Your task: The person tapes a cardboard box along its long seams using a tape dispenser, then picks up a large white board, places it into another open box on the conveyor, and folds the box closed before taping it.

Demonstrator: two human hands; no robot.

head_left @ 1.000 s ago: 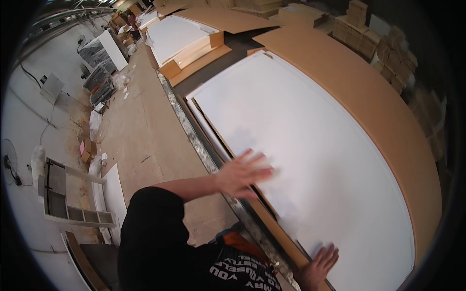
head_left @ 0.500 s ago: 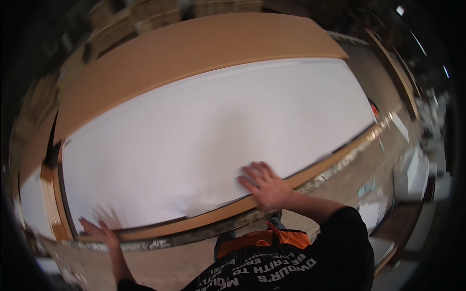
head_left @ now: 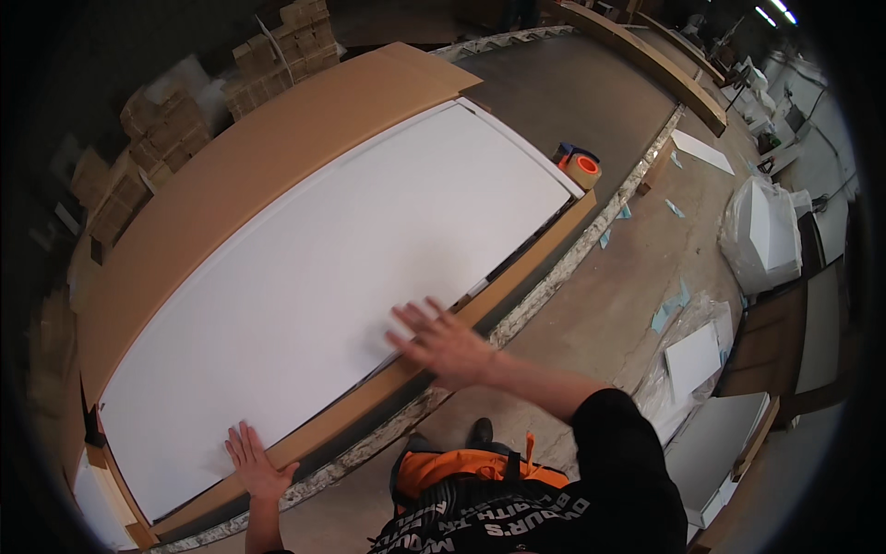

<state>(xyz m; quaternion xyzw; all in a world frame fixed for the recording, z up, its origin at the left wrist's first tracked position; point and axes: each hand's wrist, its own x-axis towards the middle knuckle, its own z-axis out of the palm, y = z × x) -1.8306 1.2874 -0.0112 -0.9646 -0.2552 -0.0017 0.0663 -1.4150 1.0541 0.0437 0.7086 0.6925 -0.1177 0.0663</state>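
A large white panel [head_left: 305, 268] lies flat inside a shallow brown cardboard box whose long flap [head_left: 212, 194] is folded out along the far side. My left hand [head_left: 257, 469] rests with fingers spread on the panel's near edge, toward its left end. My right hand [head_left: 445, 347], slightly blurred, is open over the panel near the middle of that edge; whether it touches the surface I cannot tell. The box's near wall [head_left: 369, 395] runs beneath both wrists. Neither hand holds anything.
A tape dispenser [head_left: 580, 166] with brown tape stands at the panel's right end, on the dark table [head_left: 572, 92]. Brown stacks [head_left: 281, 51] rise behind. At right, plastic-wrapped white pieces [head_left: 761, 231], white boards [head_left: 694, 360] and blue scraps [head_left: 669, 305] lie on the floor.
The view has swung to the right, bringing the tape dispenser and more floor into sight. My left hand has come down onto the panel's edge. My right hand stays open over the panel.
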